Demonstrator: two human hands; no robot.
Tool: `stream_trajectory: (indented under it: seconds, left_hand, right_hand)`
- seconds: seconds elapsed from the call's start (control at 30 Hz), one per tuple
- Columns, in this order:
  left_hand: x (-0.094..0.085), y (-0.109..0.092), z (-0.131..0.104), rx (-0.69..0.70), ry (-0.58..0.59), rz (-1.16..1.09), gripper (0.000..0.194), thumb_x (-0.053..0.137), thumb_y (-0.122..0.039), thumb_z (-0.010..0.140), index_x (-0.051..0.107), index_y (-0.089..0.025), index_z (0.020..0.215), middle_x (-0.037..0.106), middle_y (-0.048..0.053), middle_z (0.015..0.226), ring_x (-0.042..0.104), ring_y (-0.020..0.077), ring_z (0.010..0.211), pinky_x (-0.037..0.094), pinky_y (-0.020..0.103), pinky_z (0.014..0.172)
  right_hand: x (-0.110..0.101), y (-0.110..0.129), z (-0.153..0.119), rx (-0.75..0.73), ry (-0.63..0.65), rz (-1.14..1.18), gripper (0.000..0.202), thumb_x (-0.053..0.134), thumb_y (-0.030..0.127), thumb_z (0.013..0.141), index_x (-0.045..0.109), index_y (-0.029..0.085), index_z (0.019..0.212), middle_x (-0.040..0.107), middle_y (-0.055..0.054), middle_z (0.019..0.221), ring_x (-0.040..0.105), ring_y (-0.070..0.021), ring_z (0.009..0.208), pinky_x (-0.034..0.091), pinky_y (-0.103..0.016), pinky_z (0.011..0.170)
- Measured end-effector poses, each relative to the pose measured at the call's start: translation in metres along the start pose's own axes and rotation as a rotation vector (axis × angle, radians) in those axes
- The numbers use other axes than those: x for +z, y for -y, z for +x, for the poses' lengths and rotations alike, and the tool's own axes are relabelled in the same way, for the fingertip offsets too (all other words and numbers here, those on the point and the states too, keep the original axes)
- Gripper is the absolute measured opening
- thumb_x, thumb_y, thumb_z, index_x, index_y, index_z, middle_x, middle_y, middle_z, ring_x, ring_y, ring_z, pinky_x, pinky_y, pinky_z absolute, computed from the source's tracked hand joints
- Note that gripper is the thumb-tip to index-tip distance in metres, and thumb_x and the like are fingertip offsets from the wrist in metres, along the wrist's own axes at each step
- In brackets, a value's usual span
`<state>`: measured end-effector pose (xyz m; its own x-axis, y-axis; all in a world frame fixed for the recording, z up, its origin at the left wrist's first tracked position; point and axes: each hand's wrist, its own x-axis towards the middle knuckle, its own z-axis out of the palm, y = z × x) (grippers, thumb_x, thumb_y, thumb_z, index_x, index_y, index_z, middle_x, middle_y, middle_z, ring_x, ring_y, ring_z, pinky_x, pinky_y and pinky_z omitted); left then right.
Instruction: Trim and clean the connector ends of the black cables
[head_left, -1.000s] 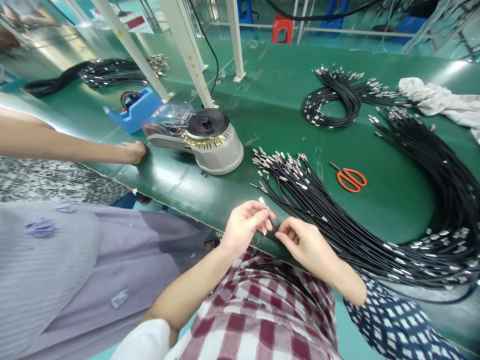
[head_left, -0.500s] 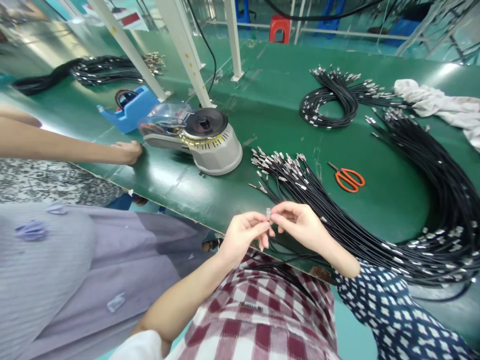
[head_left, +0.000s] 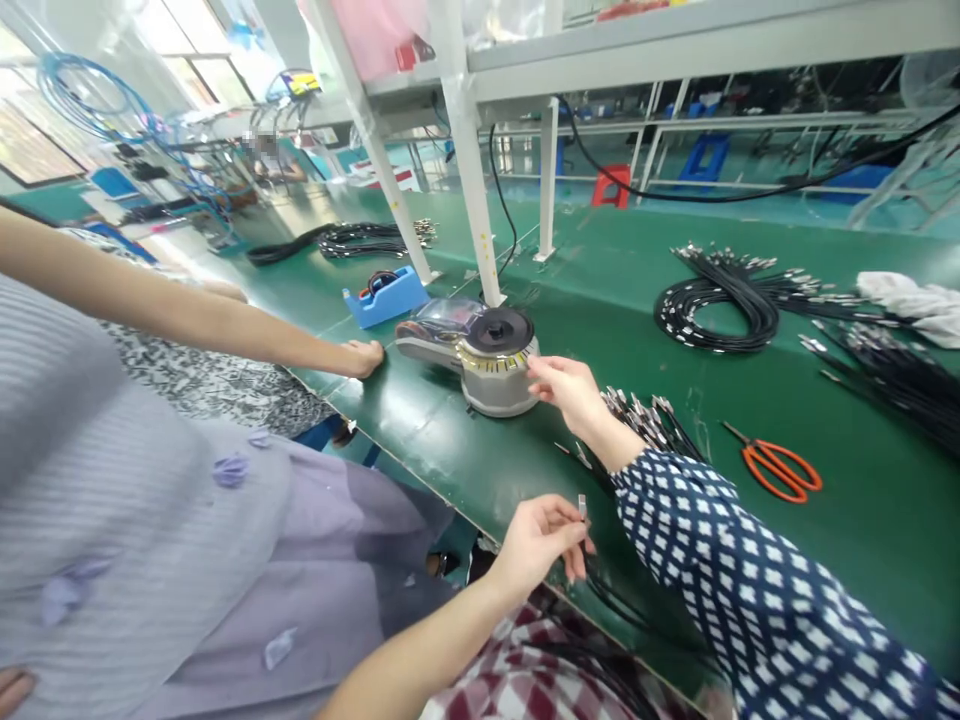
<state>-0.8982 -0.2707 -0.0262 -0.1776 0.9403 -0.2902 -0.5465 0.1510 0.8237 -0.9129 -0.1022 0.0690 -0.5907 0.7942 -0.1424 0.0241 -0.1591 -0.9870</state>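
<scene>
My left hand (head_left: pixel 541 540) pinches a black cable just below its silver USB plug (head_left: pixel 582 506), which points upward near the table's front edge. Up and forward, my right hand (head_left: pixel 568 392) reaches to the rim of a round grey tape dispenser (head_left: pixel 499 390). Its thumb and forefinger are closed together at the dispenser's yellow-and-black marked edge; whether a bit of tape is between them is too small to make out. Beneath my right forearm lies a bundle of black cables (head_left: pixel 651 418) with silver plug ends, partly hidden by the sleeve.
Orange-handled scissors (head_left: pixel 780 468) lie on the green table (head_left: pixel 600 290) at right. Behind them are a coiled cable bundle (head_left: pixel 716 300), more cables (head_left: pixel 900 375) and a white cloth (head_left: pixel 911 305). A blue tape holder (head_left: pixel 390 300) and a co-worker's hand (head_left: pixel 364 358) are left of the dispenser.
My right hand has left the plug and moved forward and left to the dispenser rim. My left hand still holds the cable. The view has tilted up and turned left.
</scene>
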Motion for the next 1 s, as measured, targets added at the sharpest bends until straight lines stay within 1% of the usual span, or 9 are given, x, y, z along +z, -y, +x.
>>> stream_trajectory:
  seconds: [0.1,0.2,0.33,0.43,0.5,0.6,0.7,0.83,1.0]
  left_hand:
    - [0.000,-0.001,-0.001,-0.006,0.017,-0.008,0.041,0.083,-0.042,0.067,0.058,-0.012,0.079,0.070,0.007,0.063,0.060,0.0137,0.038,0.044,0.020,0.034]
    - [0.000,-0.002,-0.001,-0.009,0.025,-0.015,0.042,0.083,-0.043,0.067,0.058,-0.012,0.079,0.071,0.007,0.063,0.060,0.0132,0.038,0.044,0.020,0.034]
    - [-0.001,0.000,-0.001,-0.002,0.016,-0.024,0.041,0.083,-0.042,0.067,0.058,-0.012,0.079,0.070,0.007,0.063,0.060,0.0135,0.038,0.043,0.020,0.034]
    - [-0.001,0.001,-0.001,0.004,0.022,-0.020,0.041,0.082,-0.042,0.068,0.058,-0.012,0.080,0.070,0.007,0.063,0.060,0.0138,0.038,0.043,0.020,0.033]
    - [0.000,0.000,-0.001,0.012,0.018,-0.012,0.043,0.082,-0.041,0.068,0.057,-0.013,0.088,0.070,0.006,0.064,0.060,0.0139,0.038,0.043,0.019,0.033]
    - [0.007,-0.006,-0.007,0.015,-0.009,0.015,0.050,0.082,-0.040,0.069,0.055,-0.015,0.103,0.070,0.003,0.064,0.059,0.0132,0.037,0.043,0.019,0.033]
    - [0.019,-0.016,-0.016,-0.004,-0.027,0.075,0.050,0.080,-0.039,0.072,0.058,-0.014,0.109,0.070,0.003,0.066,0.059,0.0120,0.038,0.045,0.019,0.035]
    - [0.033,-0.029,-0.023,-0.033,0.003,0.156,0.045,0.076,-0.036,0.076,0.063,-0.013,0.113,0.070,0.002,0.067,0.059,0.0109,0.041,0.046,0.019,0.037]
    - [0.038,-0.033,-0.029,-0.041,0.036,0.217,0.041,0.074,-0.031,0.079,0.066,-0.012,0.115,0.068,0.001,0.067,0.059,0.0097,0.042,0.047,0.020,0.040]
  right_hand:
    - [0.010,0.001,0.012,0.024,-0.014,-0.029,0.030,0.071,0.042,0.080,0.068,0.012,0.079,0.072,-0.013,0.087,0.061,-0.0109,0.055,0.043,-0.020,0.045]
    - [0.017,0.004,0.014,-0.004,-0.075,-0.079,0.022,0.068,0.034,0.080,0.068,0.012,0.079,0.070,-0.009,0.079,0.056,-0.0097,0.051,0.038,-0.020,0.044]
    - [0.016,0.021,-0.012,-0.159,-0.080,-0.162,0.016,0.069,0.030,0.076,0.067,0.015,0.073,0.066,-0.003,0.068,0.056,-0.0112,0.054,0.043,-0.022,0.054]
    - [-0.008,0.025,-0.052,-0.300,0.080,-0.267,0.019,0.069,0.036,0.078,0.069,0.017,0.079,0.064,-0.001,0.066,0.055,-0.0118,0.052,0.043,-0.024,0.053]
    - [-0.037,0.012,-0.077,-0.213,0.135,-0.256,0.026,0.069,0.043,0.079,0.069,0.017,0.080,0.060,0.001,0.060,0.052,-0.0116,0.049,0.042,-0.024,0.050]
    - [-0.083,-0.023,-0.108,-0.056,0.051,-0.234,0.031,0.072,0.048,0.077,0.069,0.017,0.078,0.056,0.002,0.057,0.050,-0.0115,0.050,0.041,-0.024,0.051]
    - [-0.110,-0.050,-0.139,0.075,0.042,-0.201,0.034,0.074,0.050,0.074,0.069,0.017,0.077,0.059,0.000,0.062,0.051,-0.0118,0.054,0.043,-0.025,0.053]
    - [-0.115,-0.054,-0.167,0.147,0.119,-0.122,0.033,0.075,0.049,0.074,0.068,0.017,0.076,0.065,-0.002,0.073,0.055,-0.0120,0.060,0.046,-0.024,0.057]
    - [-0.109,-0.046,-0.173,0.114,0.177,-0.096,0.031,0.073,0.046,0.078,0.067,0.016,0.076,0.065,-0.002,0.071,0.055,-0.0122,0.064,0.047,-0.025,0.063]
